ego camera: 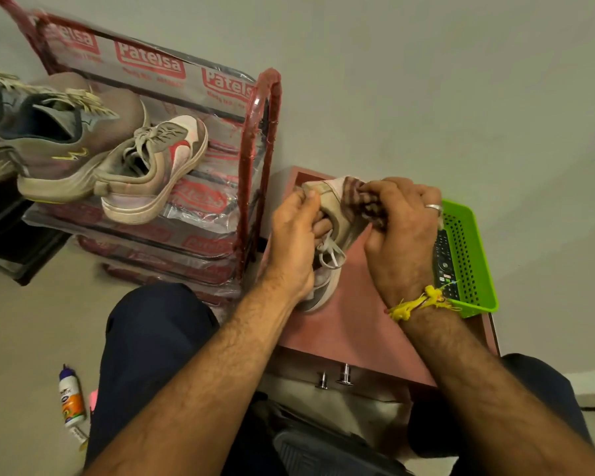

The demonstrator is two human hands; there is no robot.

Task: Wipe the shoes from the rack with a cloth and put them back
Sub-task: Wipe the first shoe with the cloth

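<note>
pale grey-green wall behind, beige floor below, with a low pink-topped wooden cabinet [368, 324] between the knees. held above that cabinet top: a small beige and pink lace-up sneaker [334, 214], worn, off-white sole edge, loose white laces hanging near the middle. long axis running up and down the view, one end up by the fingertips, the other down toward the left wrist; sole side turned right, opening turned left. left hand [294, 249] curled round the sneaker's side, thumb up at the top end, fingers tucked into the opening, gripping it. right hand [401, 231] closed on a dark maroon striped cloth [364, 197], bunched and pressed against the sneaker's upper end; silver ring on one finger, yellow thread band on the wrist. to the left, a red metal shoe rack wrapped in printed clear plastic [258, 159], its top shelf carrying a matching beige and pink sneaker [152, 166] with toe toward the wall, beside a larger taupe running shoe [69, 152]. at the right edge of the cabinet, a bright green perforated plastic basket [474, 255] holding a black remote control [443, 262]. on the floor at lower left, a small white bottle with an orange label [70, 396], lying down.
</note>
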